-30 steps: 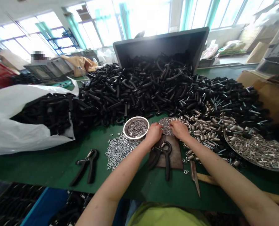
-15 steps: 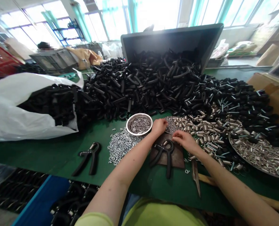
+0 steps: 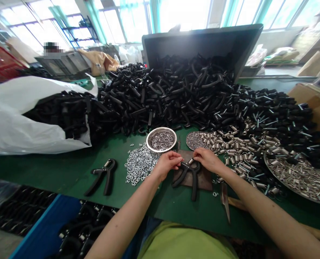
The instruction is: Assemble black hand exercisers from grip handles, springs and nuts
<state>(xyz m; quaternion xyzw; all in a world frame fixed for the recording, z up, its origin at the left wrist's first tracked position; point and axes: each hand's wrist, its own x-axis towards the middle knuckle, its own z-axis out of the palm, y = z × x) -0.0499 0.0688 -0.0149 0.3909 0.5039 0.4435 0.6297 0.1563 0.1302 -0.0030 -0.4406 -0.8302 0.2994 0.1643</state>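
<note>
A black hand grip trainer (image 3: 194, 180) with a metal spring lies on a brown square plate (image 3: 205, 184), its handles pointing toward me. My left hand (image 3: 168, 164) is at the trainer's upper left end, thumb and fingers pinched together; whatever sits between them is too small to make out. On the other side, my right hand (image 3: 209, 160) has its fingertips pressed together at the top by the spring, and what they hold is hidden. Farther left, a second hand grip trainer (image 3: 104, 177) rests on the green table (image 3: 54, 172).
Loose nuts (image 3: 140, 163) lie beside a round metal bowl (image 3: 161, 140) of small parts. An oval tray (image 3: 196, 140) of tiny pieces, loose springs (image 3: 237, 147) and a pin-filled tray (image 3: 297, 176) are rightward. A pointed blade (image 3: 225, 203) lies near. Black handles (image 3: 170, 97) heap behind.
My left hand has come back from the oval tray toward me, to the left end of the trainer. My right hand has closed in on the trainer's top by the spring.
</note>
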